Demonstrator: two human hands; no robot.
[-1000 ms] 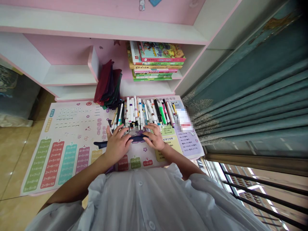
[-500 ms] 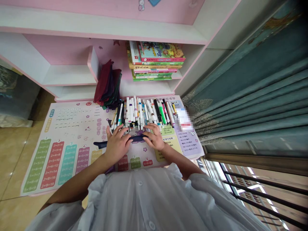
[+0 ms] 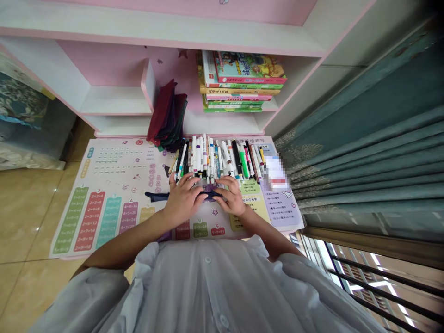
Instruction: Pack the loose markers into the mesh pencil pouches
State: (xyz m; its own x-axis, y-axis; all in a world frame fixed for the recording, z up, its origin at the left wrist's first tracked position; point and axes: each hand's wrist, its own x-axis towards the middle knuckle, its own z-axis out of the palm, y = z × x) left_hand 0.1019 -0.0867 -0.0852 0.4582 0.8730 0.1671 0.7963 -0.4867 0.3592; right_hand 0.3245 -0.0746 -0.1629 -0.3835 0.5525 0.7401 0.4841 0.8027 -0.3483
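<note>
A dark blue folded strip of cloth (image 3: 157, 197) lies crosswise on the desk, in front of a row of markers (image 3: 222, 159). My left hand (image 3: 183, 198) is closed on its middle, with thumb and fingers pinching the upper edge. At the strip's right end, my right hand (image 3: 231, 196) pinches it between thumb and fingers. The fingertips of both hands come close to the lower ends of the markers. Parts of the cloth are hidden under my hands.
Dark red, navy and green cloth pieces (image 3: 167, 118) are piled behind the markers. Stacked books (image 3: 243, 88) stand on the shelf. The desk mat (image 3: 114, 185) is printed with tables. A blurred white item (image 3: 276, 172) lies at right, near the curtain (image 3: 364, 134).
The view has shifted, so the desk and everything on it appear farther right. Both hands keep their pinch on the cloth, with only slight finger movement.
</note>
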